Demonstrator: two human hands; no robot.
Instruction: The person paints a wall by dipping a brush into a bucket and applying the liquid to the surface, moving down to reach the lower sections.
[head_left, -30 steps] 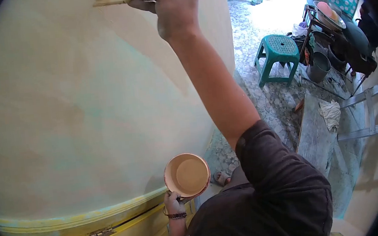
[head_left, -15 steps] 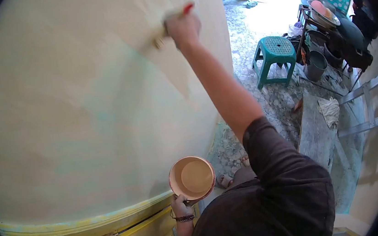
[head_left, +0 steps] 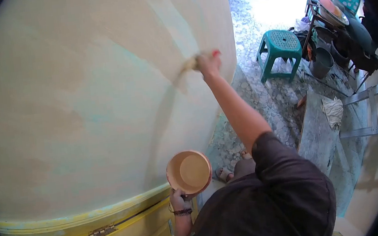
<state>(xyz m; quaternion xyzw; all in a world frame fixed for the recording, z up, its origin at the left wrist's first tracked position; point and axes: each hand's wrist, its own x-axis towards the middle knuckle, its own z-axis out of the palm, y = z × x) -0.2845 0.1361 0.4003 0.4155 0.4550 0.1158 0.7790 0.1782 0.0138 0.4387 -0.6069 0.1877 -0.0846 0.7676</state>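
My right hand (head_left: 210, 64) is closed around a paintbrush (head_left: 190, 65) with a red handle end. Its bristles, smeared by motion, are at the wall (head_left: 107, 126), which carries uneven beige paint with pale turquoise showing through in patches. Low down, my left hand (head_left: 179, 200) grips the near rim of a round paint tub (head_left: 193, 172). Beige paint lies in the bottom of the tub, and reddish smears mark its rim.
Below the wall runs a yellow wooden frame (head_left: 62, 223) with a metal hinge (head_left: 102, 231). On the right are a green plastic stool (head_left: 280, 47), a grey bucket (head_left: 321, 63), a wooden plank (head_left: 313, 125) with a white rag (head_left: 333, 112), and a ladder (head_left: 372, 110).
My right hand has moved down and to the right along the wall with the paintbrush. My left hand still holds the tub in nearly the same place. The view has shifted slightly.
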